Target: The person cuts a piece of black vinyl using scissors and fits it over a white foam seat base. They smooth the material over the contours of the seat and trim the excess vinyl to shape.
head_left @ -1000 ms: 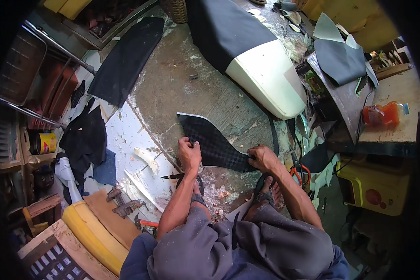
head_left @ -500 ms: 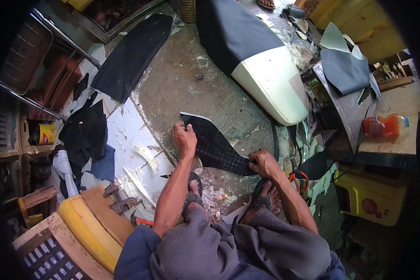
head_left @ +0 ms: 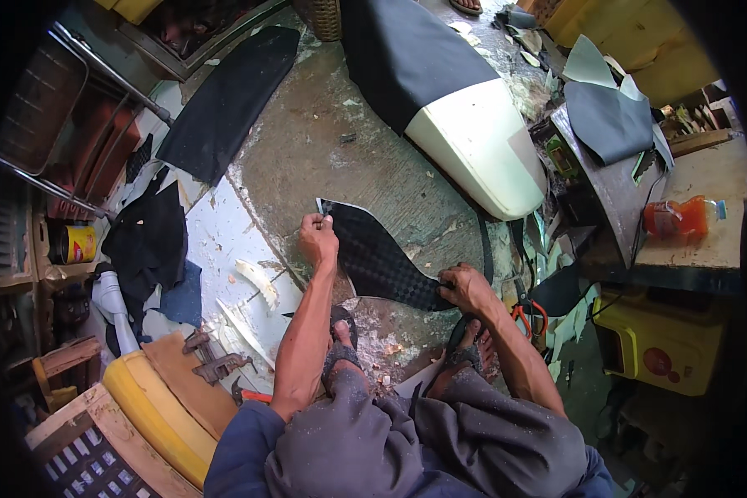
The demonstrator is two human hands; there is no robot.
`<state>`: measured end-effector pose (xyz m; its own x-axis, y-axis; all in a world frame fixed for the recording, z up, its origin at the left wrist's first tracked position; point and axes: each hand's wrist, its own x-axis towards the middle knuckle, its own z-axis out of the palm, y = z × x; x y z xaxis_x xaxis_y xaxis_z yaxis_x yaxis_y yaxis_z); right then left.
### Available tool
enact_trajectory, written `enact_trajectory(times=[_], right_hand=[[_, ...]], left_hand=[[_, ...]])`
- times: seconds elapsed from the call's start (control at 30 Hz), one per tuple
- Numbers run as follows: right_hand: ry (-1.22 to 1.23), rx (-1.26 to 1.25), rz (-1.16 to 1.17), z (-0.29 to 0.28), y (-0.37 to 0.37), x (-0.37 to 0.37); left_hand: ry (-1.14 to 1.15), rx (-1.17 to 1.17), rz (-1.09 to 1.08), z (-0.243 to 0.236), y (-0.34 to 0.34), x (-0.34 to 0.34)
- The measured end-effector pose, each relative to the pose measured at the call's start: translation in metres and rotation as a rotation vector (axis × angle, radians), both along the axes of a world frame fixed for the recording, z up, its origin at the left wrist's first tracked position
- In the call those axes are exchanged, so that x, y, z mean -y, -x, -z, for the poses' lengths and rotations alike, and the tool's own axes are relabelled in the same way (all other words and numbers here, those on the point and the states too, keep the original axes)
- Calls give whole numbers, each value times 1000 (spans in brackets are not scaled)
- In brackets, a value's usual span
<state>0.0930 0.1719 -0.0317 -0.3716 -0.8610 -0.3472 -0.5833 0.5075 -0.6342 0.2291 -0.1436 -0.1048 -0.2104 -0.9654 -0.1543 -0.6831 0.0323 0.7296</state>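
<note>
On the floor between my feet lies a dark checkered piece of material (head_left: 390,261) with a pale edge. My left hand (head_left: 318,239) pinches its upper left corner. My right hand (head_left: 465,286) grips the narrower right end, fingers curled over the edge. Scissors with orange handles (head_left: 529,319) are beside my right forearm. A black-and-white motorbike seat (head_left: 473,141) lies on its side beyond the piece, with a black strip running down near my right hand.
Black material (head_left: 228,104) and white board (head_left: 224,232) lie left. A metal rack (head_left: 100,100), a hammer (head_left: 253,396) and yellow foam (head_left: 145,398) are nearby. A bench with an orange bottle (head_left: 676,220) and a yellow container (head_left: 656,340) stand right. Someone's sandalled foot (head_left: 466,5) shows at top.
My left hand has moved upward and a little left along the checkered piece to its upper corner. My right hand stays gripping the right end, nearly in place.
</note>
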Motion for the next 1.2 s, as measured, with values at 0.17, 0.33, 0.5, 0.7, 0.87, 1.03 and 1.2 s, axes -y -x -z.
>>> enact_trajectory(times=[0.17, 0.33, 0.5, 0.7, 0.87, 1.03, 1.2], right_hand=[[-25, 4, 10, -3, 0, 0], [-52, 0, 2, -4, 3, -1], [-35, 12, 8, 1, 4, -2], [-29, 3, 3, 7, 3, -3], [-70, 1, 22, -5, 3, -1], [93, 80, 74, -10, 12, -17], [257, -348, 310, -18, -30, -39]], left_hand=[[10, -18, 10, -8, 2, -3], [77, 92, 37, -26, 7, -12], [563, 91, 556, -42, 10, -84], [507, 252, 819, -13, 8, -108], [502, 303, 814, -4, 2, -100], [514, 327, 822, -1, 7, -103], [490, 343, 804, -2, 6, -103]])
